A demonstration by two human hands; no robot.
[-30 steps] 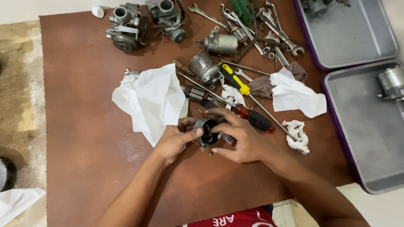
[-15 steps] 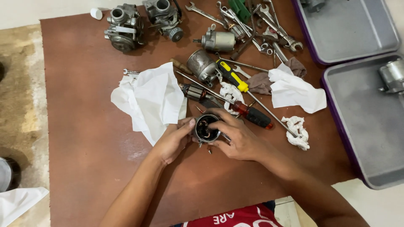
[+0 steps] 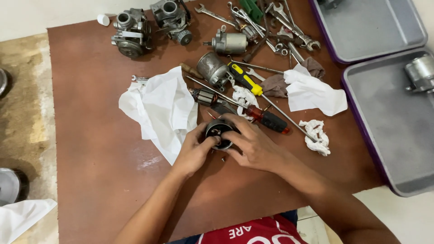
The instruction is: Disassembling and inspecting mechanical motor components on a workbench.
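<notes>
I see both hands on a small round metal cup (image 3: 219, 133), low on the brown table (image 3: 90, 135), near the middle. The left hand (image 3: 193, 151) grips the cup from its left side, with the thumb on the rim. The right hand (image 3: 254, 143) grips it from the right, with fingers curled over the top edge. Both hands are closed on it. The cup is short and round, so it has no real long side. Its open mouth points up at me, and I can see dark inside with small bits of metal in there. I cannot tell if it rests on the table or is held just above it. A tiny screw (image 3: 222, 159) lies on the table just under the cup. A big white cloth (image 3: 158, 108) lies just left of the hands. A red and black screwdriver (image 3: 266, 118) lies just behind the right hand, slanting down to the right. A yellow screwdriver (image 3: 246, 81) is farther back. Near it sits a copper wound rotor (image 3: 205, 96). Two grey engine parts (image 3: 149, 25) and a pile of wrenches (image 3: 275, 27) sit at the far edge. Two grey trays (image 3: 389, 113) are on the right.
</notes>
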